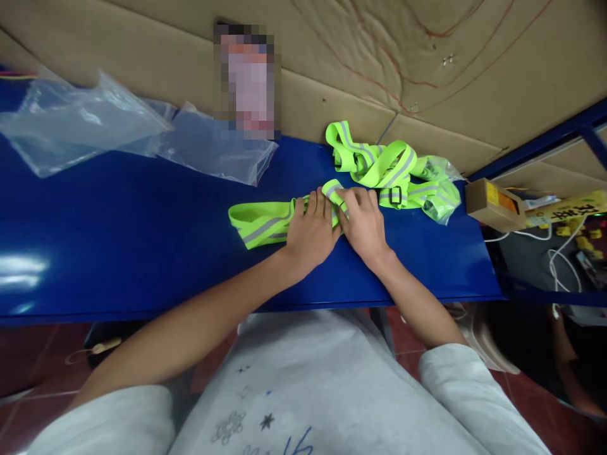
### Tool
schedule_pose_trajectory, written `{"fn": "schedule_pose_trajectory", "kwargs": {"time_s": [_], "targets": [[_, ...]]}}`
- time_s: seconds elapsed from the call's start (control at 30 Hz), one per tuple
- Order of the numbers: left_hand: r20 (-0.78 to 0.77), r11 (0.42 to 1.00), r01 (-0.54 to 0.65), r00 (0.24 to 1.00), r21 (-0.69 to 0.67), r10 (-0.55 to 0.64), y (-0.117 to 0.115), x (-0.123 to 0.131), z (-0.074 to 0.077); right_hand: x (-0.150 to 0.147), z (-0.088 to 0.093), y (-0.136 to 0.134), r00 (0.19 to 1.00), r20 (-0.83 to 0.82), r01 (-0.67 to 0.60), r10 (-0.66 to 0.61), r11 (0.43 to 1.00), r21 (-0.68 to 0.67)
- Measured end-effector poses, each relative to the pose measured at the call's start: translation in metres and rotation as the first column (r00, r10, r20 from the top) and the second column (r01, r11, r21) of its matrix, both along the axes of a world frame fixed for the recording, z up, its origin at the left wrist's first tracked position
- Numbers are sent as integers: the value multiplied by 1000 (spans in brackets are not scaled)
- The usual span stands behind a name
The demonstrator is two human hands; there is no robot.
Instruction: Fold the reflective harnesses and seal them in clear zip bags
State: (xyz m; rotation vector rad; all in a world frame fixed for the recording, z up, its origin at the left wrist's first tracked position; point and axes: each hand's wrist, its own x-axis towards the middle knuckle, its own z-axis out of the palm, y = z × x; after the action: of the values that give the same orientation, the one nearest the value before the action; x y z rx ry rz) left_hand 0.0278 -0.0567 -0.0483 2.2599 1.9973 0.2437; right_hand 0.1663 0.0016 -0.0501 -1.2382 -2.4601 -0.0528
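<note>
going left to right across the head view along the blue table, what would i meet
Leftmost clear flat plastic bag, looped end of the neon-green grey-striped strap, left hand, right hand, clear plastic bag with neon-green material inside, brown cardboard box.

Yellow packaging (545,216): dark characters (589,208), illegible. Shirt (341,385): blue lettering (300,442), cut off.

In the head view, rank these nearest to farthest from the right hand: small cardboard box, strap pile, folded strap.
1. Folded strap: touching the right hand, extending left.
2. Strap pile: just beyond the hand, toward the right.
3. Small cardboard box: farther right, past the pile.
</note>
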Motion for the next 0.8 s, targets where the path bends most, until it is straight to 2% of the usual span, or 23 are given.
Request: {"fn": "schedule_pose_trajectory", "kwargs": {"time_s": [0.07, 0.17, 0.33, 0.47, 0.67, 0.8], "targets": [[3, 1000, -31, 1000, 2, 31, -1, -6, 2, -1, -2, 3, 1000, 8, -21, 21, 1000, 1], [25, 998, -59, 998, 20, 58, -7, -21, 4, 5, -4, 10, 996, -69, -50, 50, 999, -7], [-7, 986, 80, 997, 144, -80, -34, -56, 2, 11, -4, 12, 998, -40, -57, 56, 998, -9], [-55, 984, 72, 996, 162, -64, -54, -88, 3, 9, -3, 8, 1000, 19, -20, 20, 1000, -2], [145, 988, 101, 982, 117, -118, -63, -140, 16, 4, 1, -1, 993, 116, -14, 17, 1000, -27], [336, 998, 5, 942, 56, -24, -67, -172, 21, 2, -1, -5, 990, 131, -42, 44, 999, -19]]}}
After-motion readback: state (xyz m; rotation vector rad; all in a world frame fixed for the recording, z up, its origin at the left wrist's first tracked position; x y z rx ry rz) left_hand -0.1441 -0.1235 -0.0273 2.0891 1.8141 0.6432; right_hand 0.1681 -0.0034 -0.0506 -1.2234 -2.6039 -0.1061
